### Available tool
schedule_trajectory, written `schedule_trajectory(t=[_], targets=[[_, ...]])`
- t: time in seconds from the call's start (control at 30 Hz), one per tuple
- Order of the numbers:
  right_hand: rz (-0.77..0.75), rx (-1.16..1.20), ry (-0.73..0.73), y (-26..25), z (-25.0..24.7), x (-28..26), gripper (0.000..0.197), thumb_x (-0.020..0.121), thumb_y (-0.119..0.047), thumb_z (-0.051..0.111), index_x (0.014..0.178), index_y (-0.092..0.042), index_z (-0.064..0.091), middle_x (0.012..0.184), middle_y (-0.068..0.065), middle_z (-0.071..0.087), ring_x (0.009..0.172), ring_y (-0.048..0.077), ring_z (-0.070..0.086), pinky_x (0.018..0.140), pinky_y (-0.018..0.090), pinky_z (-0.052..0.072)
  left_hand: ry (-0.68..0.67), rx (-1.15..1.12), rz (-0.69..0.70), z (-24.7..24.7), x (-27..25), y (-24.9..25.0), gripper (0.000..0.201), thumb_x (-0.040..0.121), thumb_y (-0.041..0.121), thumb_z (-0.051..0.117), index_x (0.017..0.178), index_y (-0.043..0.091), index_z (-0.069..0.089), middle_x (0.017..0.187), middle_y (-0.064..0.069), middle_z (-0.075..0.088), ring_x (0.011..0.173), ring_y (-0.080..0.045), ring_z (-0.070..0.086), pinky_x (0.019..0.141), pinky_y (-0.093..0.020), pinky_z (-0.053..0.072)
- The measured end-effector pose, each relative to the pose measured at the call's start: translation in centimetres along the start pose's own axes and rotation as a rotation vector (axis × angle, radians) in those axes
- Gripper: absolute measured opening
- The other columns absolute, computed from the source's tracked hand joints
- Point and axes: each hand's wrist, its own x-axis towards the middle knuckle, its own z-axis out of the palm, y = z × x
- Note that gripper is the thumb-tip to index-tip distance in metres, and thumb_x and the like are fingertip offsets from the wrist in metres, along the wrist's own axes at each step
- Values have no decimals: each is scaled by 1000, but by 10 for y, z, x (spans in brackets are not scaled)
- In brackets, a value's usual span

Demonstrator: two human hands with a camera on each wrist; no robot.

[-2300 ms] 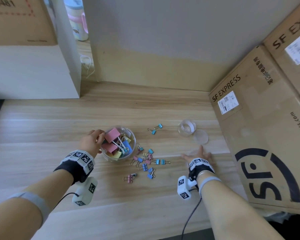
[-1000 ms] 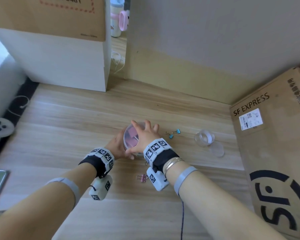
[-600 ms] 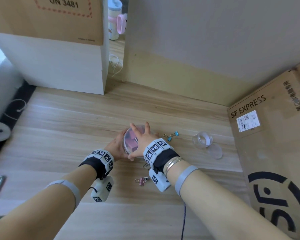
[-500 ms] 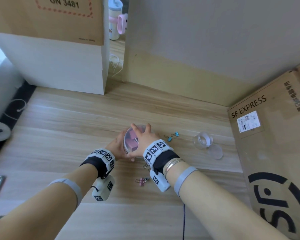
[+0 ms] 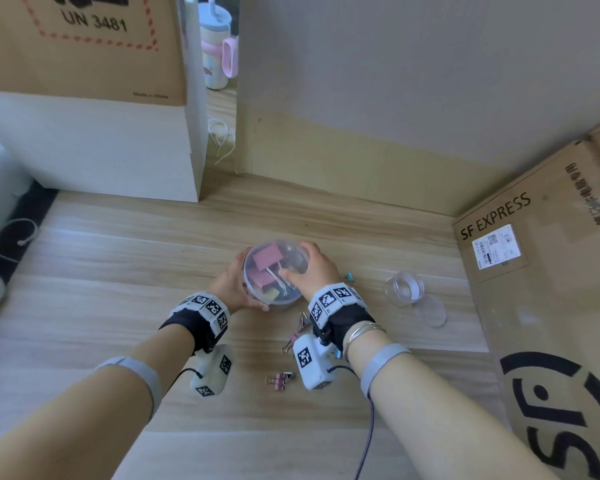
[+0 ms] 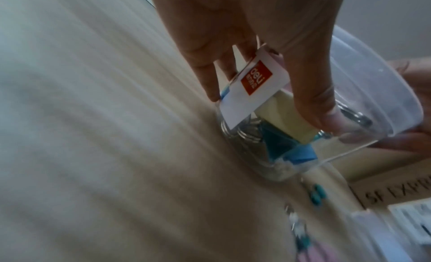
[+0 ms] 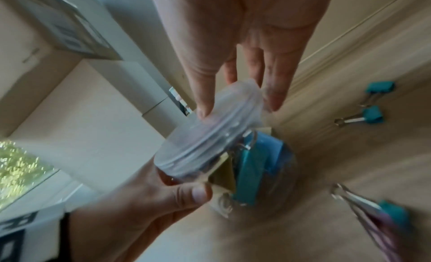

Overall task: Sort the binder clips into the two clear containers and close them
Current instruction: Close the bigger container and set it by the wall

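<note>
black wrist straps [image 5: 191,327] with square markers | white wrist cameras [image 5: 311,362] | grey forearm bands [image 5: 383,362] | bangles [image 5: 362,331]

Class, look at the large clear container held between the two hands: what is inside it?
Inside the large clear container lie big binder clips: pink, yellow and blue ones. How many lie underneath is hidden by the top clips.

Pale wood floor [image 5: 118,271] meets grey wall [image 5: 395,81], daylit.
</note>
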Motion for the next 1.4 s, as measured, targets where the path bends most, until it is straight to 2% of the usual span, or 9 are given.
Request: schedule_trajectory(t=[0.17,0.3,0.47,0.6,0.77,1.0,1.1,1.2,1.4], targets=[[21,299,141,-3,-23,47,53,84,-20,66,132,-17,46,128,5,59,115,23,57,92,27,44,145,71,-14,-12,57,26,109,45,7,90,135,1,29,134,-20,36,126,-31,37,110,-38,32],[38,464,132,2,-34,89,53,88,-4,57,137,-16,43,136,2,55,123,20,52,102,24,39,213,158,-27,-15,101,45,110,47,11,90,138,4,28,135,-18,37,128,-31,34,112,-42,30],[37,494,92,10,-33,129,58,90,-8,56,142,-21,35,140,4,50,125,25,51,102,43,47,170,-109,-55,-16,136,49,112,49,-5,85,140,6,21,143,-14,37,131,-28,39,110,-39,35],[26,478,88,16,-33,148,59,91,-11,56,144,-20,32,137,7,53,123,25,53,104,40,44,165,-126,-98,-18,155,50,109,53,-10,82,141,8,19,143,-12,38,126,-21,42,102,-29,36],[1,426,99,19,-36,161,57,93,-16,54,144,-25,31,138,6,53,123,24,53,102,29,40,160,-165,-143,-16,167,45,112,57,-11,79,144,12,12,143,-14,38,133,-26,38,110,-42,34],[14,395,68,31,-42,145,58,92,-24,54,145,-23,29,145,3,45,130,22,46,109,36,38,194,-219,-138,-4,152,45,94,67,-10,72,142,13,19,141,-10,38,124,-18,41,109,-40,36],[48,182,177,66,-59,123,46,91,-13,52,135,-20,43,138,3,52,122,24,52,102,36,43,268,-47,-237,11,139,34,89,69,4,76,141,11,24,142,-13,39,123,-29,49,105,-45,42],[203,-109,186,111,-79,95,40,88,-20,52,128,-29,48,137,-1,50,126,28,44,103,43,40,278,63,-337,33,124,29,87,72,11,75,142,13,24,138,-14,43,115,-29,55,99,-44,47],[451,-213,81,172,-82,38,58,76,-28,61,131,-35,40,143,1,33,127,32,29,105,45,33,-30,341,-243,93,95,43,64,76,12,71,134,16,43,141,-11,36,125,-30,44,108,-37,38]])
